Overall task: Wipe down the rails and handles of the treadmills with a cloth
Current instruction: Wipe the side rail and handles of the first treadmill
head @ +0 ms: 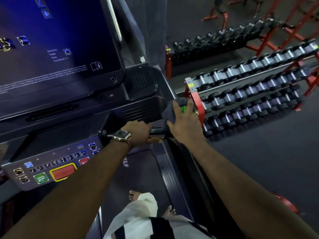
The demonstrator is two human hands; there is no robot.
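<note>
Dark gym flooring (250,161) fills the right side of the head view, and on it stand red racks of dumbbells (250,94) in long rows, well apart from the person. To the left is the treadmill console, with a large blue-lit screen (51,40) above and a button panel (51,168) below that carries a green button and a big red stop button framed in yellow. The left hand (139,133), with a wristwatch (121,135) on the wrist, is curled around the dark front handle (156,131) of the treadmill, so this grip is clenched on the handle. Just beside it, to the right, the right hand (184,121) lies with spread fingers on a dark grey cloth (170,111), pressing it flat against the right corner of the console where the side rail (179,152) begins; this grip is not closed, the fingers are straight. The cloth sits mostly under the palm and fingers and shows at the left edge of the hand, and something small and green (183,108) shows between the fingers. Below, bare feet (133,194) stand on the treadmill belt (138,169).
</note>
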